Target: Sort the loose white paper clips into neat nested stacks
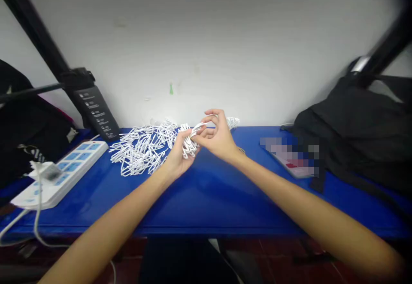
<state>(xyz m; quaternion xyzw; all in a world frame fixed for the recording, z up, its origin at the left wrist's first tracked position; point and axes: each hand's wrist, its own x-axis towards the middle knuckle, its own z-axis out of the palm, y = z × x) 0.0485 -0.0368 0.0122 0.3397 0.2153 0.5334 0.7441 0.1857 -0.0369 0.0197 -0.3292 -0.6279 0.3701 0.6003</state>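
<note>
A heap of small white wire clips (pixel 141 148) lies on the blue table (pixel 209 193) near the wall. My left hand (pixel 179 157) is closed round a bunch of these white clips (pixel 188 146), held just above the table. My right hand (pixel 218 137) meets it from the right, its thumb and fingers pinching one white clip at the top of the bunch. More white clips (pixel 232 122) show behind my right hand.
A white power strip (pixel 61 172) with a plugged-in adapter lies at the left. A black stand (pixel 96 112) leans on the wall. A black bag (pixel 357 133) fills the right side, with a flat device (pixel 296 166) beside it.
</note>
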